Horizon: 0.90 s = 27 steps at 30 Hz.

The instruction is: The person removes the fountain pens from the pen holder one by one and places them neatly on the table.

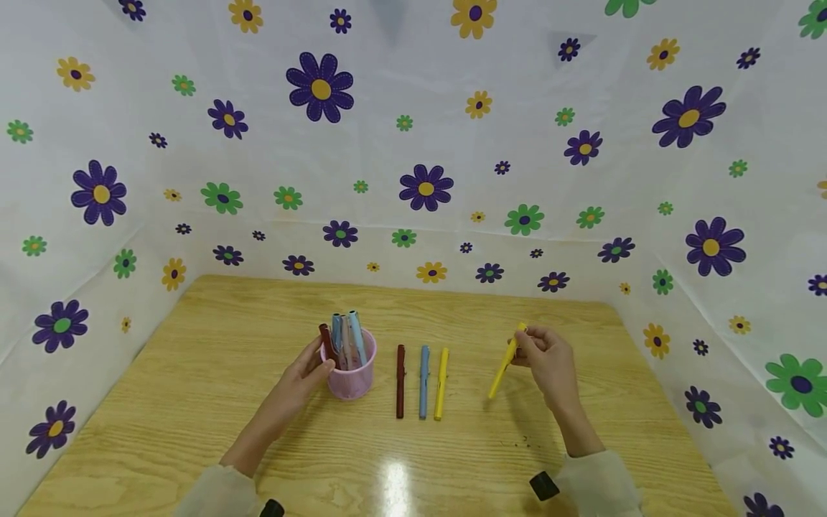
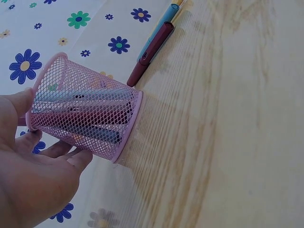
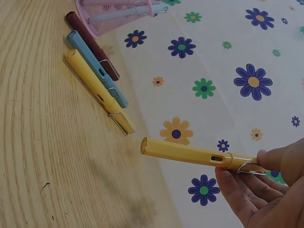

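Note:
My left hand (image 1: 302,379) grips a pink mesh pen cup (image 2: 85,107) by its rim, thumb on one side and fingers around the other. Several pens stand in the cup, among them a dark red pen (image 1: 327,343) and a light blue pen (image 1: 357,337). My right hand (image 1: 548,359) pinches a yellow pen (image 3: 185,153) near its clip end, held slanted above the table. Between the hands, a dark red pen (image 1: 400,382), a blue pen (image 1: 424,382) and another yellow pen (image 1: 441,384) lie side by side, roughly parallel.
The wooden table (image 1: 213,337) meets a white flowered cloth (image 1: 362,151) at the back and both sides. A few small dark specks (image 1: 526,442) lie on the wood below my right hand. Each sleeve shows a black piece near the cuff.

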Available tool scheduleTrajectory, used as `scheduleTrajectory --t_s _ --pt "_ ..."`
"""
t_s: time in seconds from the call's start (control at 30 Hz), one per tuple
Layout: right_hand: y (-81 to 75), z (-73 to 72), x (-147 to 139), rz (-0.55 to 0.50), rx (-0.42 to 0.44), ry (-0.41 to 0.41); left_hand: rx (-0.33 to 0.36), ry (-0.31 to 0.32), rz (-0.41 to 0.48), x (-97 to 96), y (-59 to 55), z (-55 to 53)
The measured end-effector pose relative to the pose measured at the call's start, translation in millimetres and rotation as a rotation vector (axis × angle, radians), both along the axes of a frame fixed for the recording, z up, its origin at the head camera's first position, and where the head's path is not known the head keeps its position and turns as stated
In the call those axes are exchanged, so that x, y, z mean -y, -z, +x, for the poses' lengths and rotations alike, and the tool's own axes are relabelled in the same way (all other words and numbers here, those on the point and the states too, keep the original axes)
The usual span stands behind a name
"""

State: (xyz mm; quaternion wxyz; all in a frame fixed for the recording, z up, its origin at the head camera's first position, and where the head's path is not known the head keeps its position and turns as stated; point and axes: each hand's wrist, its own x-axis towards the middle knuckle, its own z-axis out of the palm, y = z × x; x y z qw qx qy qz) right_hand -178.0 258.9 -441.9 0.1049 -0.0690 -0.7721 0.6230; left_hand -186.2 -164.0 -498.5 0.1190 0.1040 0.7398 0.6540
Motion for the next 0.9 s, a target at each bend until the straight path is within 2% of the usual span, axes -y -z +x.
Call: scheduleTrajectory --t_s 0.53,0.9 --pt "22.8 -4.9 9.0 0.009 0.081 -0.049 0.009 -0.012 -0.012 -0.6 -2.4 1.2" --pt "29.8 -7.6 19.0 0.024 0.120 -0.097 0.014 -0.015 -0.013 -0.6 -1.7 -0.2"
